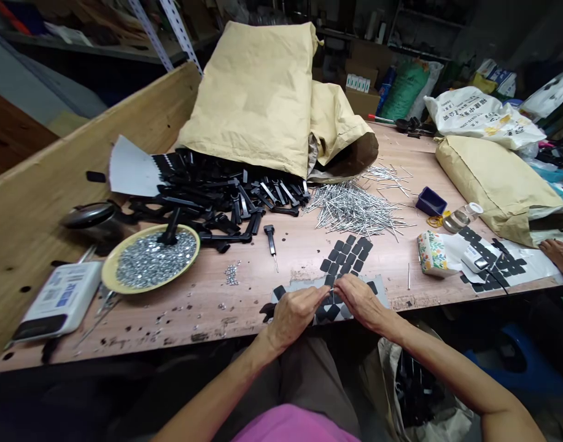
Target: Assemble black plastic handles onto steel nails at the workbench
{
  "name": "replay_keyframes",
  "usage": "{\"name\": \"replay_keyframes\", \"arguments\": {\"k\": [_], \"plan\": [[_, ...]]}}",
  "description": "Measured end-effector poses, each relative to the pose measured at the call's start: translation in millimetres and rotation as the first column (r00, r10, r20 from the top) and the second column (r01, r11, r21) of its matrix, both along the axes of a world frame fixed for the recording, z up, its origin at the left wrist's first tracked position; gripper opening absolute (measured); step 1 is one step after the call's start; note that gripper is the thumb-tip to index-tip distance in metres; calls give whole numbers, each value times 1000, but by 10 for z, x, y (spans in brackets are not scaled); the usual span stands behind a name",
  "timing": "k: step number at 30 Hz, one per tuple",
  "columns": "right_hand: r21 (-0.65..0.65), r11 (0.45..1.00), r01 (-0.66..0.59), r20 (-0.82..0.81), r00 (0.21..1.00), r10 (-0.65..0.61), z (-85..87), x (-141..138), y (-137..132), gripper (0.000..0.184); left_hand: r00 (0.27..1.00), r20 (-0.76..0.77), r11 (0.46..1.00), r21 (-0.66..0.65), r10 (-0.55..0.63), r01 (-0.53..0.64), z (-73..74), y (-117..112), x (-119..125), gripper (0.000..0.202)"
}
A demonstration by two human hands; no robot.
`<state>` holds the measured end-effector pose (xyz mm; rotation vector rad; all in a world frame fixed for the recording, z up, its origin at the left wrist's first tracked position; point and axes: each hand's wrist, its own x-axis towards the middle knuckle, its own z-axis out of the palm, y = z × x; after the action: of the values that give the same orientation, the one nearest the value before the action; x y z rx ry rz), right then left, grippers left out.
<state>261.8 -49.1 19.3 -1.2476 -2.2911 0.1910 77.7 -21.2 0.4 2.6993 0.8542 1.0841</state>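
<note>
My left hand (296, 312) and my right hand (360, 299) meet at the table's front edge, fingertips pinched together. A small silvery bit shows between them; what each holds is mostly hidden by the fingers. Under and around both hands lie black rounded pads (345, 256) in rows, some on a grey sheet (379, 288). Ahead of my hands is a heap of thin metal pins (355, 209). Left of them, a black part with a metal shaft (271, 245) lies alone, near a few small metal pieces (232, 273).
A yellow dish (110, 277) full of small metal pieces stands left, beside a white box-shaped device (62, 298). Black parts (207, 190) pile below a large paper sack (258, 98). Rightward are a purple box (431, 201), a bottle (463, 218) and another person's hand (559, 256).
</note>
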Motion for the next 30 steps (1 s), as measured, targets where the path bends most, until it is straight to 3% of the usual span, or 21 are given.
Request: {"name": "replay_keyframes", "arguments": {"k": [4,6,8,10,12,14,15,17,19,21,24,27,29,30], "plan": [[-166,986,21,-99,994,-37,5,-44,7,33,999,-34,997,73,2,1,-1,40,-53,29],[-263,965,15,-137,989,-52,15,-54,10,32,999,-16,999,-6,-35,35,9,65,-71,31],[-224,975,-13,-119,993,-14,38,-32,19,31,995,54,976,-194,-85,94,39,85,-75,33],[-68,993,-97,-19,995,96,79,24,36,30,982,147,867,-466,-122,177,85,94,-65,34],[44,973,-228,123,967,221,132,96,54,30,967,215,635,-730,-140,254,137,91,-48,36],[61,942,-329,208,928,310,178,159,62,30,959,255,390,-876,-126,284,177,78,-29,39],[52,937,-346,211,921,329,190,179,59,30,959,266,320,-904,-100,284,190,68,-18,39],[18,947,-319,138,939,314,182,189,42,29,959,284,287,-917,-14,276,200,46,4,37],[-43,974,-224,-16,975,223,138,159,19,28,949,306,256,-925,73,279,196,26,30,38],[-141,984,-112,-205,975,82,80,101,6,28,928,345,156,-933,143,323,188,14,57,44],[-303,953,-22,-460,879,-127,23,11,20,29,892,393,31,-918,223,396,187,12,88,52],[-401,916,-36,-581,782,-224,31,-22,60,32,882,402,-31,-906,248,422,201,14,97,57],[-430,901,-67,-586,780,-221,66,-4,85,35,889,395,-55,-907,231,417,205,11,91,60],[-436,896,-81,-573,793,-207,89,15,95,36,894,391,-38,-912,218,408,203,8,86,60]]}}
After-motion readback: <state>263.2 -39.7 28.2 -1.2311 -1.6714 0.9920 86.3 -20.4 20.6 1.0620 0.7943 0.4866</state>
